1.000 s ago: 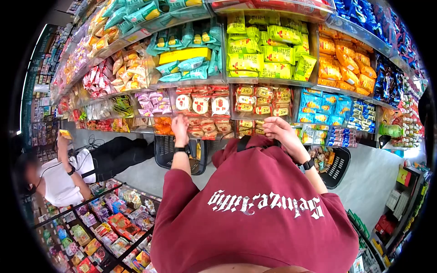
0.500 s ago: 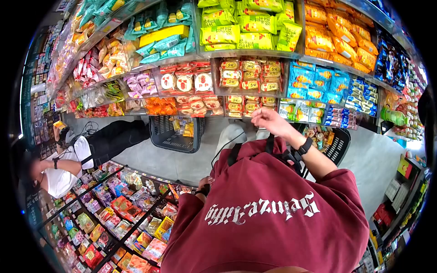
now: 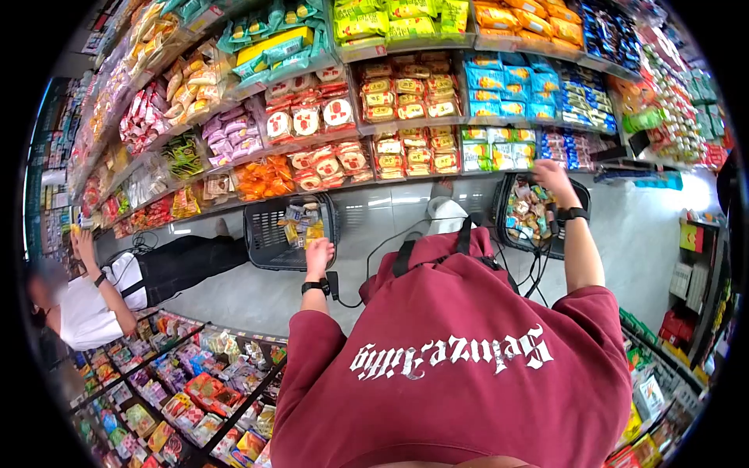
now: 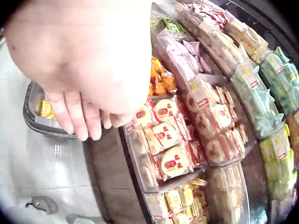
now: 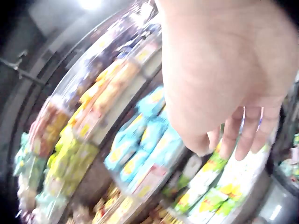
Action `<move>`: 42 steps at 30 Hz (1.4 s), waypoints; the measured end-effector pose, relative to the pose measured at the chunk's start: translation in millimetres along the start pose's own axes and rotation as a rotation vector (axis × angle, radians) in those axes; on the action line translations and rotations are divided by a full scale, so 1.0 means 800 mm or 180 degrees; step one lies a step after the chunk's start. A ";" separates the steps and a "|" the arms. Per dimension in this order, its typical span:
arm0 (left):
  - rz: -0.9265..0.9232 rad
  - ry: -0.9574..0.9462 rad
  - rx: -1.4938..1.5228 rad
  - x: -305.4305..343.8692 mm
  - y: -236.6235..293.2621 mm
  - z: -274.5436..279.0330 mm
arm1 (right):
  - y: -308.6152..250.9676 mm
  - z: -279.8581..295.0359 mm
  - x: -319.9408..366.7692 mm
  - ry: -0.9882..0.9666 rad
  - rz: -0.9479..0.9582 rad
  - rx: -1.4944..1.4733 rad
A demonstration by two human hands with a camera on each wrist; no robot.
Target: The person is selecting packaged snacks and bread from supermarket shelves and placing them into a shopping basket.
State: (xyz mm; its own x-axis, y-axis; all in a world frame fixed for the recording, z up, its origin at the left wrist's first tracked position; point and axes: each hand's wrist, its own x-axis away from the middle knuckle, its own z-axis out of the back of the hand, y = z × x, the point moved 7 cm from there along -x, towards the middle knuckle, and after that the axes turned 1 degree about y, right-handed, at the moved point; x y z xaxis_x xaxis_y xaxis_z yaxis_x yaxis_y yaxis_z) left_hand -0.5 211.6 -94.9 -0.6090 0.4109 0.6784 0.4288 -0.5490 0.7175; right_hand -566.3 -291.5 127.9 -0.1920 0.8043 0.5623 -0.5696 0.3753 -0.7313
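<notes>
My left hand [image 3: 318, 254] hangs by the near rim of a black basket [image 3: 261, 243] that holds several small yellow and pale packets [image 3: 300, 225]. In the left wrist view its fingers [image 4: 74, 112] are loosely extended with nothing between them. Farther right, my right hand [image 3: 554, 184] overlaps a second black basket [image 3: 579, 204], which is full of mixed small snacks [image 3: 527, 210]. The right wrist view shows loosely bent, empty fingers [image 5: 243, 135] in front of green-and-white snack packets [image 5: 205, 175] on the shelf.
Ahead curves a tiered shelf with clear bins of round red-and-white packaged crackers [image 3: 307, 121], blue packets [image 3: 499, 78] and orange bags [image 3: 530, 23]. Another person [image 3: 97, 300] stands at the left. Behind is a low snack display [image 3: 211, 390]. Cables [image 3: 534, 273] hang near my right side.
My left hand has come forward from beside my body to the left basket. The right hand has shifted right, from before the shelf to over the right basket. The view has tilted down.
</notes>
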 end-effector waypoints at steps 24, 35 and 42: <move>0.0539 -0.1125 -0.1402 0.120 -0.163 -0.169 | 0.154 0.314 0.474 0.1881 0.1157 0.2194; 0.0098 -0.1052 -0.1887 0.230 -0.094 -0.300 | 0.459 0.172 0.382 -0.0081 -0.0595 0.1014; 0.0792 -0.1325 -0.2007 0.286 -0.151 -0.342 | 0.516 0.216 0.334 0.0369 -0.0946 0.0573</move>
State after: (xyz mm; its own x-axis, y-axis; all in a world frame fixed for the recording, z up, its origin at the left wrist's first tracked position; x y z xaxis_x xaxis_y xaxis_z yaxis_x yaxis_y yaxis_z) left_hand -374.6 172.9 -69.8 -0.1922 0.3919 0.8997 -0.0147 -0.9178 0.3967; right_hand -991.2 -0.9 42.9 0.0892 0.7231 0.6850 -0.7204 0.5218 -0.4569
